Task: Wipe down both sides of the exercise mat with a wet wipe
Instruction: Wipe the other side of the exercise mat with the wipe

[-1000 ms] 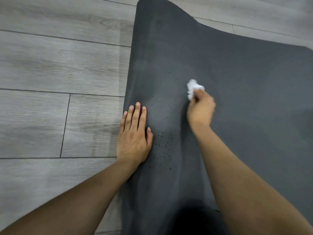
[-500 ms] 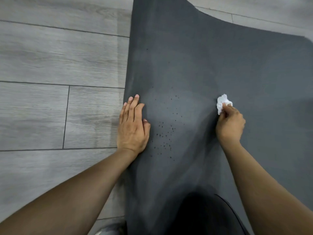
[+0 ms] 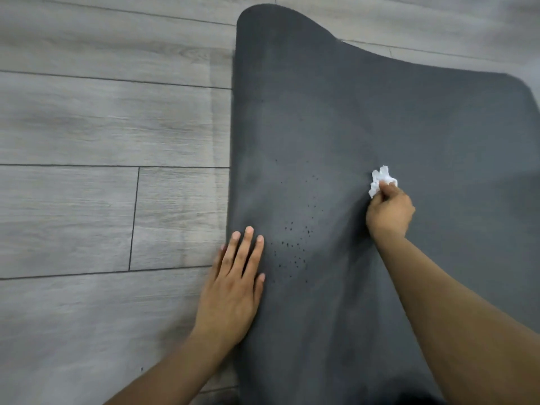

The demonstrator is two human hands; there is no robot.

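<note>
grey plank floor (image 3: 102,127), dark mat (image 3: 409,127) on it

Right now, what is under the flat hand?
The left hand lies flat across the left edge of the mat, fingers on the mat, its outer side over the floor. The edge beneath the palm is covered and cannot be seen.

One dark exercise mat (image 3: 380,112), one crumpled white wipe (image 3: 380,179), and two hands: the left hand (image 3: 230,290) and the right hand (image 3: 390,213).

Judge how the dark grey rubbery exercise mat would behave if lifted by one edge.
The dark grey exercise mat is probably floppy: its far end looks wavy. It may slide on the grey plank floor, as the left hand lies flat across its edge.
</note>
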